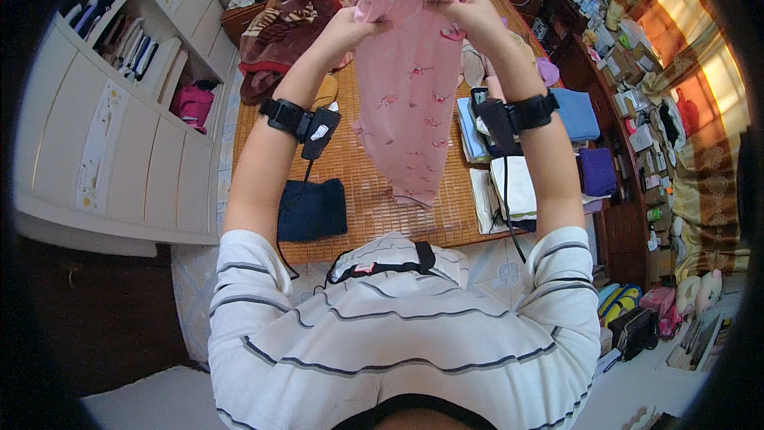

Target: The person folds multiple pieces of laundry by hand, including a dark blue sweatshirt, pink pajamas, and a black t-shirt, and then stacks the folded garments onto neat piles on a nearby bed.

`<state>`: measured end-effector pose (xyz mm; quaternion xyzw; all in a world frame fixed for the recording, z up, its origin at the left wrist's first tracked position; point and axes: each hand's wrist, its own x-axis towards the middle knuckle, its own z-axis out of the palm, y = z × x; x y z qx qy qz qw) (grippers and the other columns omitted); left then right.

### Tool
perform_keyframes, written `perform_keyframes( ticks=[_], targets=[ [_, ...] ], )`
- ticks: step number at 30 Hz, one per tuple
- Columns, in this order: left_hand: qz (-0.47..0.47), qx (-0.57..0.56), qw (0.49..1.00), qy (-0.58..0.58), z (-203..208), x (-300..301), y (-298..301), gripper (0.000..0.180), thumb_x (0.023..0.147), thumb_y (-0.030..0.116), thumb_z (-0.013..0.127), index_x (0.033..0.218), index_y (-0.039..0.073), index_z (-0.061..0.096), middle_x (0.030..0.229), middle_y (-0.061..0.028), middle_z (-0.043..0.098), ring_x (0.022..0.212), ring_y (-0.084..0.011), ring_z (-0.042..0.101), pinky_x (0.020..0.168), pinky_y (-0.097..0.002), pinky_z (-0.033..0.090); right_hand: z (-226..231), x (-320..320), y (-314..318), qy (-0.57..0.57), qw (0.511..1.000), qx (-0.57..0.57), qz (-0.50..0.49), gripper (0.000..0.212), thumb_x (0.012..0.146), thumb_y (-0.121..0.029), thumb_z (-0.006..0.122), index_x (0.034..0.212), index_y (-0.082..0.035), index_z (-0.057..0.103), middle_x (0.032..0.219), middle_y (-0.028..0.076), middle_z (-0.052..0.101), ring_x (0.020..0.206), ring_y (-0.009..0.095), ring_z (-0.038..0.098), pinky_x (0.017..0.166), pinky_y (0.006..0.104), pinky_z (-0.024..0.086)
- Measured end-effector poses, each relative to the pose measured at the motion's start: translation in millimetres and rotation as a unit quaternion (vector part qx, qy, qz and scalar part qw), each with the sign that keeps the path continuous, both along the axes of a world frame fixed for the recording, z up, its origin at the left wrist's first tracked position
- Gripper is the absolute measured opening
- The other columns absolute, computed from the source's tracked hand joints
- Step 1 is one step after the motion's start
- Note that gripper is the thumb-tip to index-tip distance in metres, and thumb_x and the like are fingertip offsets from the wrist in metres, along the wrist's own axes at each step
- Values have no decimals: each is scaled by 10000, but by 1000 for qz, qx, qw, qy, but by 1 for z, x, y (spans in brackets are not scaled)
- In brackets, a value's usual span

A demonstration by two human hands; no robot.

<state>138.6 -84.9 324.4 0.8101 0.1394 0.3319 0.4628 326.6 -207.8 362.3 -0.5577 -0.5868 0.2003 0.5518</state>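
Both hands hold up a pair of thin pink pants (410, 87) with a small red print, gripped at the waistband. My left hand (356, 29) closes on the left end of the band and my right hand (476, 12) on the right end. The cloth hangs down in one long, narrowing panel above the bamboo mat (370, 219). Below my left forearm lies a folded dark blue garment (313, 210). Under and beside my right forearm are folded clothes, among them a white one (513, 189), a blue one (576, 114) and a purple one (597, 172).
A dark red patterned blanket (278, 32) is heaped at the far left of the bed. White wardrobes (119, 135) with open shelves of clothes line the left. A cluttered dark wooden desk (585, 72) and a gold curtain (704, 183) stand on the right. Cables hang from both wrist straps.
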Motion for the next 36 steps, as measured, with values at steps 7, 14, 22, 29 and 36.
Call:
perform_keyframes(
  ticks=[7, 14, 22, 29, 36],
  targets=[
    [42, 30, 998, -29, 32, 23, 41, 287, 804, 95, 501, 1077, 36, 566, 931, -15, 593, 825, -103, 542, 741, -268, 438, 11, 37, 42, 130, 988, 85, 21, 259, 811, -175, 606, 1011, -12, 616, 901, 36, 612, 784, 109, 566, 688, 253, 460],
    [22, -32, 988, -148, 123, 28, 25, 285, 819, 45, 485, 1090, -6, 555, 991, -64, 595, 888, -137, 552, 773, -275, 446, 81, 23, 40, 143, 979, 143, 28, 298, 810, -270, 626, 959, -12, 613, 829, 7, 617, 659, 64, 524, 540, 208, 412],
    [33, -13, 994, -99, 114, -20, -20, 297, 816, 42, 499, 1105, -3, 547, 1038, -80, 585, 945, -162, 544, 825, -294, 436, 66, -9, 7, 106, 970, 169, 142, 313, 779, -255, 663, 977, -19, 606, 861, 6, 619, 684, 51, 521, 563, 196, 411],
    [47, 78, 994, 67, -50, -80, -68, 224, 832, 142, 539, 1021, 39, 600, 930, -25, 611, 845, -117, 549, 782, -260, 436, -66, -31, -62, -39, 979, 6, 199, 261, 709, -94, 662, 954, -29, 598, 892, 12, 589, 850, 107, 553, 772, 248, 441],
    [-80, -199, 947, 240, -218, -118, -206, 237, 785, 109, 619, 1006, 26, 599, 907, -22, 630, 847, -89, 535, 788, -268, 437, -236, -51, -177, 62, 900, -337, 270, 406, 662, -32, 718, 1045, -29, 581, 903, -3, 603, 821, 61, 538, 749, 209, 448]
  ],
)
